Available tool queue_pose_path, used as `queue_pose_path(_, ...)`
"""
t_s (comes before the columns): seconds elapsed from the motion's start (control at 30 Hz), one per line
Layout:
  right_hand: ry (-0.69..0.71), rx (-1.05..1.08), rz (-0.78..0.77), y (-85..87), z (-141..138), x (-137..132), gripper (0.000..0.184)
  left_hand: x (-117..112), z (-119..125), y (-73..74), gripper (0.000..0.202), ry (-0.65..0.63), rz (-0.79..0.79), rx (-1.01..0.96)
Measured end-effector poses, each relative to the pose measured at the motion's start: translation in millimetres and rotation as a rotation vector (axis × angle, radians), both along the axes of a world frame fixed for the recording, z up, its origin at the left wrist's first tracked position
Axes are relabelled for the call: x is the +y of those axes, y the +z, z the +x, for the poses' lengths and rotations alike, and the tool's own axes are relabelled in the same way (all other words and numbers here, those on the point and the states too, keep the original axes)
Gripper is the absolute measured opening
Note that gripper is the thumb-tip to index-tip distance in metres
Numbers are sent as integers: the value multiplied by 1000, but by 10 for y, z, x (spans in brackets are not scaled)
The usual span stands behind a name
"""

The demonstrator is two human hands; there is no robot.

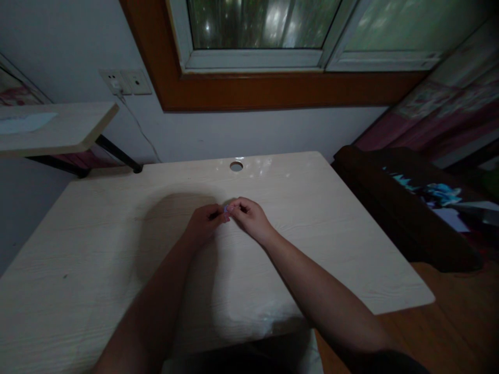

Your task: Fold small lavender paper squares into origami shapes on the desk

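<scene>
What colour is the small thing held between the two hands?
The small thing looks pink with some pale violet, in the head view.

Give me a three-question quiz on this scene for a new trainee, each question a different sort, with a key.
1. How do the left hand and right hand meet the small pinkish thing?
A) Only the left touches it
B) Both have fingers at it
C) Neither touches it

2. True or false: the round hole in the desk is closer to the window than the hands are.

3. Of the two wall sockets, does the white plug sit in the left or the right one, as pictured?

Key: 1. B; 2. True; 3. Left.
</scene>
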State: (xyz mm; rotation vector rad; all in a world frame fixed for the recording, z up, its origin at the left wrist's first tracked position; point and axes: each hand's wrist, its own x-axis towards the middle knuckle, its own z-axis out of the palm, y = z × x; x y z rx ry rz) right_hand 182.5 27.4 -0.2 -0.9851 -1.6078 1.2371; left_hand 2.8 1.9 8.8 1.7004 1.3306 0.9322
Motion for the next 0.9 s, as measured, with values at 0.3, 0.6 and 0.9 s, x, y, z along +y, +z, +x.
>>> queue_pose_path(0.3, 0, -4, 36, 11, -8, -16, 24, 3, -23, -44, 24, -9, -43, -172)
queue_pose_path(0.6, 49, -4, 23, 28, -1, -14, 26, 29, -38, -53, 24, 40, -79, -291)
queue_pose_path(0.9, 77, 47, -6, 27, 10, -22, 21, 12, -29, -29, 23, -12, -23, -164)
